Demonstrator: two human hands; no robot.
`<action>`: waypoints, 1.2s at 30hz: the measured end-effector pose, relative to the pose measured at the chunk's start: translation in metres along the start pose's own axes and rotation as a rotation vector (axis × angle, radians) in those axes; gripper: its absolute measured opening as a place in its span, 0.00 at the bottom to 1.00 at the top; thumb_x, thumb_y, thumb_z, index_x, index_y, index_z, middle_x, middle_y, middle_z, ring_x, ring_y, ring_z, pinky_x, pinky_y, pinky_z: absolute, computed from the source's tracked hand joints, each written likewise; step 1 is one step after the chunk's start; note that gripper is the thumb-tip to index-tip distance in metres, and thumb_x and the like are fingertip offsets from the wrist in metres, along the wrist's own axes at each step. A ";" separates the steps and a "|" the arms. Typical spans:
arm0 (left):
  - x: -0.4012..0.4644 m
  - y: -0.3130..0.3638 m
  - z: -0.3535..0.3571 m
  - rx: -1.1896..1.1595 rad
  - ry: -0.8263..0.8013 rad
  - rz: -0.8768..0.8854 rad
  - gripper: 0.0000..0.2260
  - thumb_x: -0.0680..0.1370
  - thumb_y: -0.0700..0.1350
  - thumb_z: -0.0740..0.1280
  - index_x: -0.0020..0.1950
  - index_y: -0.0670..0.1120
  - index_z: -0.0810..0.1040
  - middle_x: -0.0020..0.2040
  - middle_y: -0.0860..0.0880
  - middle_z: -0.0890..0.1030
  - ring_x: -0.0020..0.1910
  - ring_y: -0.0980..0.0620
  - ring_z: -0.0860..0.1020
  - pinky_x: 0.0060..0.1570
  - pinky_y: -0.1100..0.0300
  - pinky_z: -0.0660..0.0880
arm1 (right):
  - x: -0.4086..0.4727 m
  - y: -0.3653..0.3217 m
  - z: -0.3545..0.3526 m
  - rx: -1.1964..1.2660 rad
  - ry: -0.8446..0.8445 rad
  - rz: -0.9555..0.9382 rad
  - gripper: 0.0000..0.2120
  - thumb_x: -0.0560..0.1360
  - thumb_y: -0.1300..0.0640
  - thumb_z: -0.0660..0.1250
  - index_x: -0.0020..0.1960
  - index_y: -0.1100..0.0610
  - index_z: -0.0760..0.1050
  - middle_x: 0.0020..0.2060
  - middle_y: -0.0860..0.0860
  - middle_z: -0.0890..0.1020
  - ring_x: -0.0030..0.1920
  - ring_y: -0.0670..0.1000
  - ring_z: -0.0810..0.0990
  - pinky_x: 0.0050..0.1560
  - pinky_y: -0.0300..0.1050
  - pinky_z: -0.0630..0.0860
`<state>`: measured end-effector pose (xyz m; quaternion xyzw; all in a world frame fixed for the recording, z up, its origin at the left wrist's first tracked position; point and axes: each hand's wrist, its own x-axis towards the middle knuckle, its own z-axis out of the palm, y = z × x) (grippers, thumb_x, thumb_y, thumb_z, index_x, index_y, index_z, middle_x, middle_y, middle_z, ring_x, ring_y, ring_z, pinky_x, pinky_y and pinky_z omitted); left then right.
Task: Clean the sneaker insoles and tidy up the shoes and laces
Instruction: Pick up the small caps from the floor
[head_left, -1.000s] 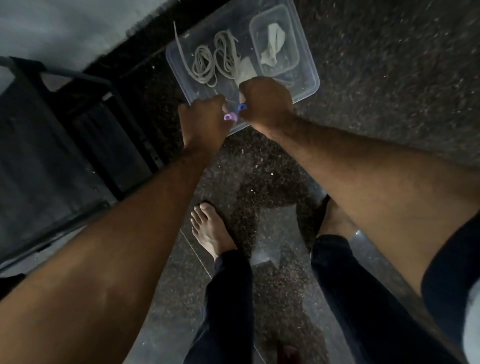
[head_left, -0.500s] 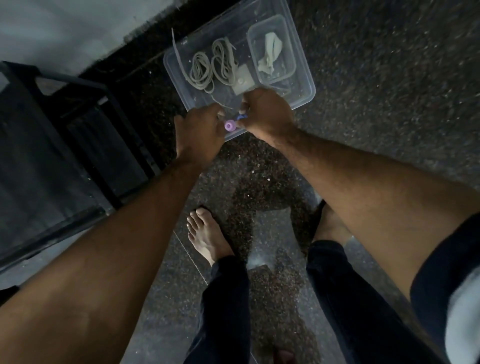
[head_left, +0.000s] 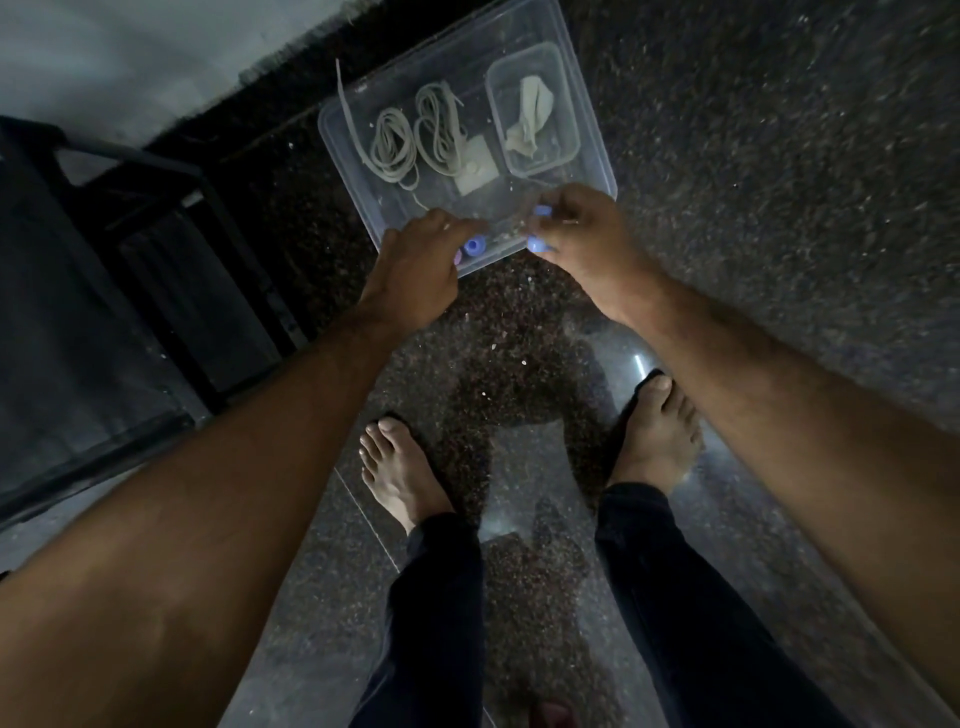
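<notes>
Standing barefoot on dark speckled floor (head_left: 779, 208) over clear plastic tray (head_left: 587, 130). Coiled white laces (head_left: 410, 140) lie inside it. Left hand (head_left: 415, 260) and right hand (head_left: 582, 234) each pinch small blue pieces at its near rim. No writing legible.

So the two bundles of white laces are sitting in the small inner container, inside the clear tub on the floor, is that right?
Not quite. In the head view the laces lie loose on the bottom of the tub, to the left of the small inner container. That container holds only a crumpled white cloth. The tub is clear and on the floor, as you said.
</notes>
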<state>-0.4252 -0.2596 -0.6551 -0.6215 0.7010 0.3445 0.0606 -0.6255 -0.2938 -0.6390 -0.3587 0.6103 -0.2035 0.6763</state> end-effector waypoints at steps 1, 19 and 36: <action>0.001 0.002 0.000 0.021 -0.009 -0.001 0.28 0.74 0.34 0.61 0.73 0.52 0.74 0.63 0.45 0.77 0.63 0.38 0.75 0.59 0.44 0.68 | 0.002 0.002 0.000 -0.151 0.014 -0.070 0.04 0.73 0.61 0.70 0.42 0.61 0.77 0.35 0.52 0.79 0.39 0.50 0.79 0.46 0.46 0.75; -0.004 -0.003 0.014 -0.037 0.063 -0.147 0.20 0.78 0.40 0.63 0.71 0.47 0.73 0.67 0.45 0.75 0.67 0.41 0.73 0.61 0.47 0.65 | 0.034 0.006 0.041 -0.879 0.016 -0.316 0.12 0.73 0.70 0.62 0.52 0.63 0.81 0.54 0.61 0.77 0.50 0.57 0.77 0.44 0.42 0.67; -0.039 0.021 -0.009 -0.184 0.064 -0.147 0.26 0.75 0.47 0.59 0.73 0.43 0.70 0.67 0.39 0.75 0.63 0.36 0.77 0.63 0.41 0.73 | 0.003 -0.009 0.022 -0.847 -0.156 -0.227 0.19 0.72 0.70 0.63 0.62 0.63 0.77 0.57 0.61 0.80 0.58 0.60 0.79 0.52 0.43 0.71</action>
